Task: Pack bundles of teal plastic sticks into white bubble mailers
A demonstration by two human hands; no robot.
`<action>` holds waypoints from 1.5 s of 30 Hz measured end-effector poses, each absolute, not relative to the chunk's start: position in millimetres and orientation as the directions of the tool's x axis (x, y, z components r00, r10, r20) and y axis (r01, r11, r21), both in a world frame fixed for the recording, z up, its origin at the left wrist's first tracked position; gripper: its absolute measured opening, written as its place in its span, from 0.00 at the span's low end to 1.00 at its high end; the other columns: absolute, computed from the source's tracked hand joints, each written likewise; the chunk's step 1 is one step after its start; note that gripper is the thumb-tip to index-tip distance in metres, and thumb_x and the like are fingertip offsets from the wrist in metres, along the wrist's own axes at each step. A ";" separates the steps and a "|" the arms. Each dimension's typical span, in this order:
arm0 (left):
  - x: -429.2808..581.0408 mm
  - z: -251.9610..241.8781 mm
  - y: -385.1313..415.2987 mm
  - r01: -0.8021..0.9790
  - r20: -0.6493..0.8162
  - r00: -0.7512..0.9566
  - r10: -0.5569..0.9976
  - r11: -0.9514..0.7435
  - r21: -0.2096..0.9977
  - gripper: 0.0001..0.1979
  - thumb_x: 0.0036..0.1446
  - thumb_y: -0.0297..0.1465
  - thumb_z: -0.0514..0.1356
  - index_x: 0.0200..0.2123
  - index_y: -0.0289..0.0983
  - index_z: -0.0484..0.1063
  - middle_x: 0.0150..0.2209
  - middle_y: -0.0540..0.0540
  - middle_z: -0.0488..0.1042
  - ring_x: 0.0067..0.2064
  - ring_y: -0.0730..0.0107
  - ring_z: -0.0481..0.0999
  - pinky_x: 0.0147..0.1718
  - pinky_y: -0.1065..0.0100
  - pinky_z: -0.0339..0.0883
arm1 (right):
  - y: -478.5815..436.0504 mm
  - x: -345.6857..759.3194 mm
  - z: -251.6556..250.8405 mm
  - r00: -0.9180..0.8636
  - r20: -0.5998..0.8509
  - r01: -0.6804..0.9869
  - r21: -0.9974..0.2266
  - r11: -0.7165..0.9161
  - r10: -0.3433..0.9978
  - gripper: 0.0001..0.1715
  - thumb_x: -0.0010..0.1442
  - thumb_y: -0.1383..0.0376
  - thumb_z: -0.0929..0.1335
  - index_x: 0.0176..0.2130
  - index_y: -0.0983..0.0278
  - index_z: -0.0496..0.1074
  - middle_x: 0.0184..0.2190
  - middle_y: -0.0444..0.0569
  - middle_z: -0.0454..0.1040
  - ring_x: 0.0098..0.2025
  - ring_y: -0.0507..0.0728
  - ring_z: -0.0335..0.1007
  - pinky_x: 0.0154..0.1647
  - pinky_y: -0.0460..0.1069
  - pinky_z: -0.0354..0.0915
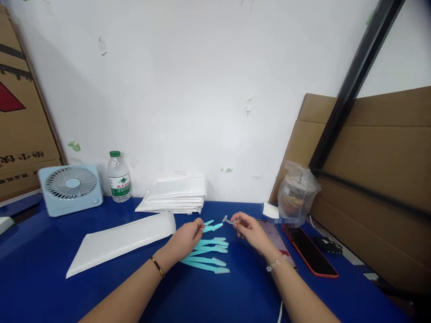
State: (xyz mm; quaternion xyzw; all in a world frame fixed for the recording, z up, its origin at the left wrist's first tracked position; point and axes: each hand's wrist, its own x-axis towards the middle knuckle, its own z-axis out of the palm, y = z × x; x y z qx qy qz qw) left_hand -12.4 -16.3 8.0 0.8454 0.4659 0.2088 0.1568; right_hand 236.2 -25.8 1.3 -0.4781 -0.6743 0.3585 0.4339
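Note:
My left hand (186,237) is closed, its fingers pinched at the handle ends of turquoise eyebrow razors (213,228), whose tips stick out to the right. How many it grips is hidden by the fingers. Below it, several more turquoise eyebrow razors (207,261) lie fanned on the blue table (242,287), blade ends to the right. Between thumb and fingertips, my right hand (248,229) pinches a small clear plastic piece (226,220), roughly T-shaped, just right of the razor tips. The two hands are apart.
A white padded envelope (124,240) lies left, with a stack of envelopes (175,193) behind. A fan (70,188) and water bottle (119,179) stand back left. At right are two phones (313,251) (274,237), a bagged cup (296,193) and cardboard (380,179).

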 end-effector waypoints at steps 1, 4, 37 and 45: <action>-12.4 6.9 -16.9 0.697 0.205 0.489 0.848 -0.521 0.493 0.12 0.63 0.35 0.41 0.35 0.40 0.61 0.25 0.51 0.67 0.27 0.71 0.67 0.27 0.71 0.56 | -26.4 236.1 3.0 -0.158 0.225 0.284 -0.922 0.263 0.961 0.15 0.58 0.58 0.64 0.42 0.65 0.69 0.25 0.44 0.70 0.24 0.50 0.65 0.26 0.45 0.61; -12.5 5.1 -17.5 0.677 0.191 0.494 0.848 -0.513 0.528 0.12 0.63 0.36 0.43 0.34 0.39 0.62 0.25 0.52 0.66 0.27 0.71 0.66 0.27 0.71 0.56 | -28.0 235.3 5.3 -0.151 0.191 0.194 -0.956 0.218 0.970 0.22 0.57 0.55 0.65 0.46 0.68 0.69 0.27 0.48 0.73 0.28 0.53 0.69 0.32 0.48 0.65; -25.0 5.2 -5.3 0.781 0.288 0.460 0.840 -0.537 0.319 0.09 0.57 0.32 0.53 0.38 0.40 0.72 0.40 0.46 0.73 0.43 0.63 0.70 0.40 0.66 0.60 | -32.5 233.1 2.0 -0.337 0.375 0.757 -0.438 0.486 0.863 0.14 0.61 0.63 0.64 0.45 0.61 0.74 0.39 0.50 0.74 0.42 0.57 0.69 0.45 0.50 0.64; -23.4 5.2 -0.4 0.846 0.198 0.506 0.839 -0.528 0.076 0.09 0.58 0.31 0.53 0.32 0.39 0.73 0.34 0.46 0.75 0.37 0.63 0.73 0.35 0.65 0.58 | -13.2 235.0 -14.9 -0.304 0.301 0.900 -0.222 0.376 0.904 0.14 0.61 0.71 0.61 0.36 0.64 0.75 0.35 0.52 0.72 0.39 0.57 0.67 0.43 0.49 0.62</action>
